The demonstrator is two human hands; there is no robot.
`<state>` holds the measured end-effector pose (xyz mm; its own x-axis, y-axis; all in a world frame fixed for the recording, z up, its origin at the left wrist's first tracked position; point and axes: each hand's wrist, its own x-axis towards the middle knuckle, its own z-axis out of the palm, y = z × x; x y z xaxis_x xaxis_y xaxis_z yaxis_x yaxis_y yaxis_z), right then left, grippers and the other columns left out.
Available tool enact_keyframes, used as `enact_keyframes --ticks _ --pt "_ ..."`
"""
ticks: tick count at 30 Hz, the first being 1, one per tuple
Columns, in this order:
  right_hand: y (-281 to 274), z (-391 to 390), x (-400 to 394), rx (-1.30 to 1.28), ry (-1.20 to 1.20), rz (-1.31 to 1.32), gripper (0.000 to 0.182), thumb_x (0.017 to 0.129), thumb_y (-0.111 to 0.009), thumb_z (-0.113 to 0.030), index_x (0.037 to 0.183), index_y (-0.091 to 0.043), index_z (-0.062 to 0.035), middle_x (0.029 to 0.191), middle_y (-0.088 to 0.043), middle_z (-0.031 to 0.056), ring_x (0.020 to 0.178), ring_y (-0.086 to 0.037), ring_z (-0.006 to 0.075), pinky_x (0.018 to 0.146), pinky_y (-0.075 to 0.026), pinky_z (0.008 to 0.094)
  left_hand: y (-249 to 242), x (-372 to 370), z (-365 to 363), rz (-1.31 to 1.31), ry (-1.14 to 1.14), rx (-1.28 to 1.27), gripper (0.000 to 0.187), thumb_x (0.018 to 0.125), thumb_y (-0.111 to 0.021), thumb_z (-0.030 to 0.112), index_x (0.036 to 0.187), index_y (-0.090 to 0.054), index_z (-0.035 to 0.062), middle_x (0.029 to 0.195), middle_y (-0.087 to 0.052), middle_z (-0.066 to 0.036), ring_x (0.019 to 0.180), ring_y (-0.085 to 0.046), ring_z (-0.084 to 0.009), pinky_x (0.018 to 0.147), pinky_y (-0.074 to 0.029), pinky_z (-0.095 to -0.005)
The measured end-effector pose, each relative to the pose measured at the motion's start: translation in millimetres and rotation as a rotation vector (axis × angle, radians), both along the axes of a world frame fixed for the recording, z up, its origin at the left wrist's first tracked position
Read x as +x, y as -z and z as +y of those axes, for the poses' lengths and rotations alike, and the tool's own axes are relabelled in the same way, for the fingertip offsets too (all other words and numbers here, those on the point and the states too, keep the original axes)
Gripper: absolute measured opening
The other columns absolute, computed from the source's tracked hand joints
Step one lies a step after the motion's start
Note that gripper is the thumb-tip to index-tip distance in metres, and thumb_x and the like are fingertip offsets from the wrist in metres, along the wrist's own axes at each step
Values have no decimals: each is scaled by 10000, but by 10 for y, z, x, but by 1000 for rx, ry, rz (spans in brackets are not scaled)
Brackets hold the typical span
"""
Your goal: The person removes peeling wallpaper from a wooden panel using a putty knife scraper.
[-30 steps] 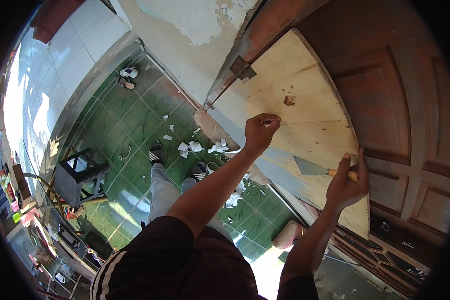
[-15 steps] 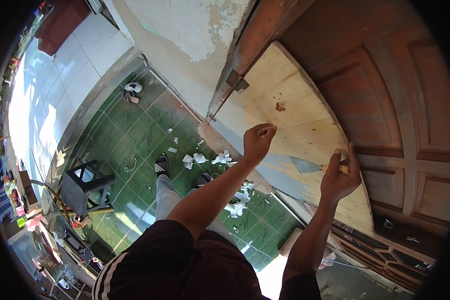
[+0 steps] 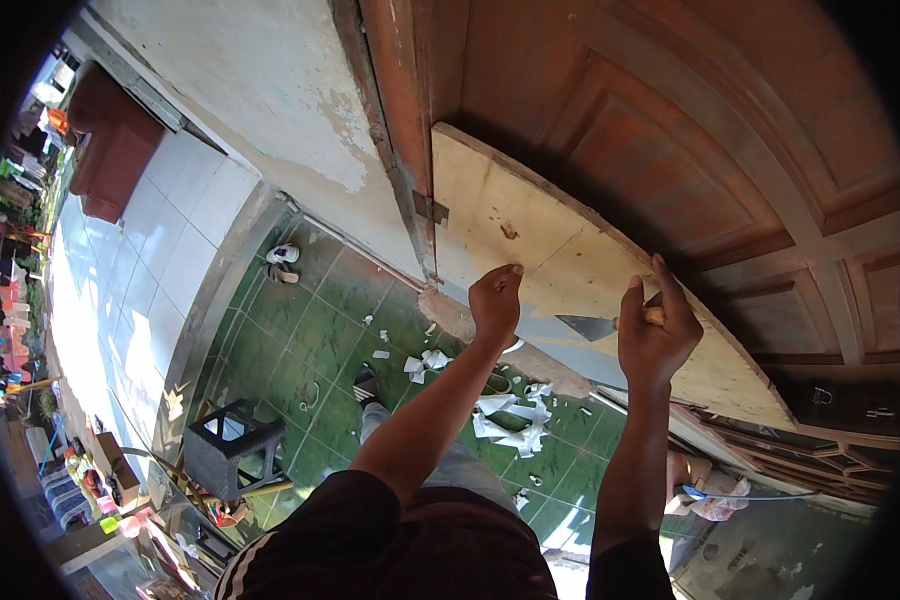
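Observation:
A pale plywood board (image 3: 560,225), its lower part smeared with grey filler, leans against a brown panelled door. My left hand (image 3: 494,308) is raised in front of the board, below a dark knot hole. Its fingers are pinched together, and whatever may be between them is hidden. In my right hand (image 3: 660,335) is a putty knife (image 3: 592,326) with a wooden handle. The broad blade points left across the board's face, over the grey area. Two of the right hand's fingers extend upward near the board's upper edge.
Torn white scraps (image 3: 510,425) litter the green tiled floor (image 3: 335,335) near my feet. A dark plastic stool (image 3: 232,450) stands to the left, with a pair of shoes (image 3: 282,262) beyond it. The brown door (image 3: 660,140) and a peeling wall (image 3: 270,90) border the board.
The camera view has shifted, so the board and door sit farther left. My left fingers look more tightly closed. The putty knife remains in my right hand, and its fingers reach higher.

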<state>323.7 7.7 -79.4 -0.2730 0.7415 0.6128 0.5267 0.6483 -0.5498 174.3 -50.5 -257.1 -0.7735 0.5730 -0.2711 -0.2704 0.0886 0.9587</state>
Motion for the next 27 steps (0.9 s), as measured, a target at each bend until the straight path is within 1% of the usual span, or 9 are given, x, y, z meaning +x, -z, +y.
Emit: enact_keyframes --ticks 3,6,9,14,17,20,21,24,27 --pt "-7 25 1 60 -25 -13 370 854 -809 -43 1221 -768 -19 590 -552 53 476 -474 111 489 -394 273 74 -57 30 28 5 13 317 989 -733 191 1137 -762 -89 971 -800 -171 867 -722 -164 823 -546 -303" --pt "-88 6 -18 113 -10 -44 380 833 -814 -39 1211 -772 -31 608 -585 63 472 -493 149 487 -414 295 150 -85 25 31 23 43 319 990 -734 195 1141 -765 -85 967 -801 -154 871 -712 -149 823 -540 -295" --pt "-76 9 -23 129 -17 -22 384 818 -814 -36 1200 -772 -39 635 -628 66 467 -517 177 486 -434 311 182 -143 29 33 75 4 304 1002 -728 133 1167 -737 -121 1035 -787 -158 966 -735 -185 949 -558 -311" --pt "-110 5 -49 113 6 1 374 815 -801 -36 1188 -774 -63 688 -692 81 507 -615 207 517 -502 336 93 -128 59 12 50 0 257 995 -722 102 1125 -743 -119 985 -781 -136 940 -730 -173 935 -565 -307" --pt "-69 24 -58 134 -33 59 370 850 -805 -7 1218 -764 -15 584 -567 58 454 -463 100 480 -379 256 55 -132 79 1 52 -12 235 988 -716 86 1104 -746 -117 967 -775 -131 929 -727 -172 928 -566 -300" --pt "-63 33 -50 129 0 37 376 812 -791 -34 1186 -776 -76 694 -698 80 521 -639 222 524 -519 346 22 -247 142 0 123 -138 228 982 -705 75 1091 -744 -122 961 -769 -132 935 -726 -177 931 -565 -293" --pt "-55 23 -53 126 3 34 375 813 -790 -36 1186 -777 -79 690 -696 80 522 -641 223 525 -520 345 14 -286 146 2 156 -202 228 981 -701 72 1088 -743 -126 960 -767 -133 939 -726 -180 934 -565 -291" --pt "-71 48 -38 136 5 20 371 815 -788 -41 1183 -778 -85 681 -688 78 525 -644 225 527 -520 345 -37 -256 98 17 162 -136 226 977 -688 75 1069 -731 -127 978 -756 -132 965 -722 -187 959 -560 -287" --pt "-73 44 -30 138 5 14 364 818 -786 -46 1179 -779 -89 670 -677 76 521 -636 225 525 -516 349 157 -180 -42 -18 169 99 221 974 -683 87 1052 -723 -116 998 -747 -134 979 -721 -197 978 -557 -290"
